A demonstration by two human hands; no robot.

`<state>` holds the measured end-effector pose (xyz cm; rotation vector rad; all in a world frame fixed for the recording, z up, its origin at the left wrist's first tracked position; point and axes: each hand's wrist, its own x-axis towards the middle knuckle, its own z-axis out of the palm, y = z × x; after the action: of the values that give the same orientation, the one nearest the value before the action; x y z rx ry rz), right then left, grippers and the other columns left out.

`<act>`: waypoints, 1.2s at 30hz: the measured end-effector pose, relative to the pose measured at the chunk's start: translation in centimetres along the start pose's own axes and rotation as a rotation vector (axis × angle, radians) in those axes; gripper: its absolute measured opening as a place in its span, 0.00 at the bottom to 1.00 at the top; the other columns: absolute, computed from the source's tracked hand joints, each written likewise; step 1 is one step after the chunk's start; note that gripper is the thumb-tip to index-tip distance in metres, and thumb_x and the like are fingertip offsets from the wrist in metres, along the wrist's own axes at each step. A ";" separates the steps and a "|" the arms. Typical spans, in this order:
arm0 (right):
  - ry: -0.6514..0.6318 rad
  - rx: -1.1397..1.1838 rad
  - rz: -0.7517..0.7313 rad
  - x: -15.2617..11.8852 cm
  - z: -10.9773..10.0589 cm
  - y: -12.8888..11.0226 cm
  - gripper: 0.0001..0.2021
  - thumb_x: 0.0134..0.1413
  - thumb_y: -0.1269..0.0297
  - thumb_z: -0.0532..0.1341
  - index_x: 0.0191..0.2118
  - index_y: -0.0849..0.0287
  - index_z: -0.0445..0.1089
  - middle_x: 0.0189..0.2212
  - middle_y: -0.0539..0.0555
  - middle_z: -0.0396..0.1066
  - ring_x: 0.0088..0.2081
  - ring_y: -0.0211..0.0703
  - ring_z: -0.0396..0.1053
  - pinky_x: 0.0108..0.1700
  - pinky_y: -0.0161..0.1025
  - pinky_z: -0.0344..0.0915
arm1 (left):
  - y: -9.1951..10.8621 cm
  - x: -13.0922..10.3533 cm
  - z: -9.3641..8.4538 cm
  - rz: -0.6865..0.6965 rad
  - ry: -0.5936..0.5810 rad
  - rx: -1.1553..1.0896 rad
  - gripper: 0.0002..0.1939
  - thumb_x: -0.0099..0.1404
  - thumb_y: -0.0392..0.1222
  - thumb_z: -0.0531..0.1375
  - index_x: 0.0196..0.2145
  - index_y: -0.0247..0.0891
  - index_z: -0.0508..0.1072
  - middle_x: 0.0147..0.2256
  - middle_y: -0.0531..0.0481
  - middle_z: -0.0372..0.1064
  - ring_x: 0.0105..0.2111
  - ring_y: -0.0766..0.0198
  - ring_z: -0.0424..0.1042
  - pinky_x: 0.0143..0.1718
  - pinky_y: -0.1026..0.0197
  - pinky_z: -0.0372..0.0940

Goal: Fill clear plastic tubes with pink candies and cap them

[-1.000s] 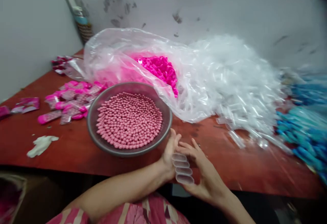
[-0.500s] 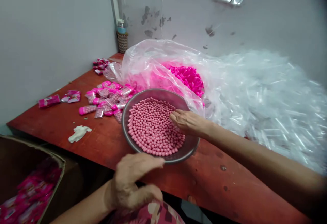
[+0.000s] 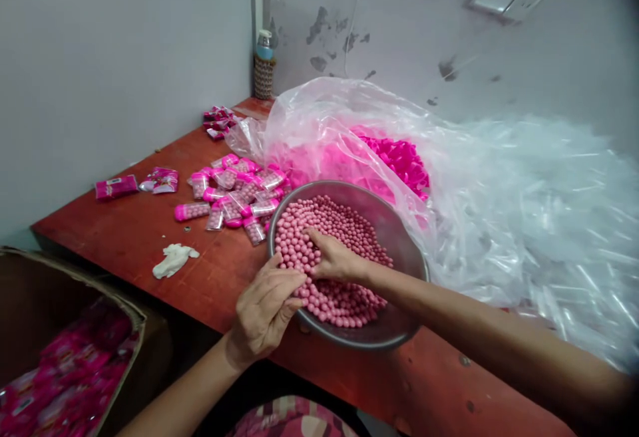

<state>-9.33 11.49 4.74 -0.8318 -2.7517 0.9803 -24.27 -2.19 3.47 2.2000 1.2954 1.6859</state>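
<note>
A grey bowl (image 3: 407, 241) holds a heap of round pink beads (image 3: 344, 224) and leans a little on the table. My left hand (image 3: 264, 307) grips its near-left rim, fingers over the edge and thumb below them. My right hand (image 3: 337, 259) is pushed into the beads at the left of the heap. Its thumb lies on top, while the other fingers are buried and hidden. Left of the bowl lies a pile of clear tubes (image 3: 239, 191) with pink caps, filled with pink beads.
A clear plastic bag (image 3: 319, 108) of bright pink caps (image 3: 399, 161) sits behind the bowl; clear empty tubes (image 3: 539, 237) spread to the right. Pink packets (image 3: 116, 187) and a crumpled white scrap (image 3: 174, 259) lie left on the red table (image 3: 124, 237). A cardboard box (image 3: 142, 337) holds more packets.
My left hand has risen from in front of the bowl and taken its rim. My right hand has moved left and deeper into the beads. The bowl has tilted.
</note>
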 end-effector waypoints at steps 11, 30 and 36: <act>0.242 0.945 0.138 -2.3 -2.8 -1.6 0.29 0.34 0.67 0.69 0.44 0.54 0.57 0.40 0.50 0.61 0.43 0.39 0.62 0.43 0.36 0.62 | 1.2 5.9 -0.1 -0.387 -0.197 0.111 0.08 0.60 0.35 0.56 0.39 0.37 0.67 0.36 0.48 0.70 0.35 0.63 0.70 0.38 0.61 0.65; 0.307 0.419 0.035 -6.4 -4.4 1.5 0.28 0.54 0.57 0.56 0.59 0.55 0.47 0.59 0.56 0.48 0.59 0.46 0.48 0.58 0.47 0.49 | -2.7 10.5 6.0 -0.678 -0.597 -0.350 0.07 0.52 0.39 0.58 0.25 0.36 0.61 0.21 0.57 0.59 0.22 0.68 0.61 0.23 0.66 0.57; 0.348 0.049 -0.323 -7.6 -5.9 1.4 0.17 0.56 0.66 0.54 0.52 0.53 0.61 0.46 0.56 0.65 0.48 0.41 0.63 0.49 0.41 0.61 | -1.3 10.7 5.6 -0.629 -0.680 -0.447 0.06 0.51 0.35 0.58 0.30 0.34 0.66 0.25 0.55 0.62 0.27 0.67 0.64 0.29 0.64 0.62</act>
<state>-0.67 11.67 9.19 -0.4735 -2.4477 0.7557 -20.01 7.90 8.70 1.6217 1.1000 0.7860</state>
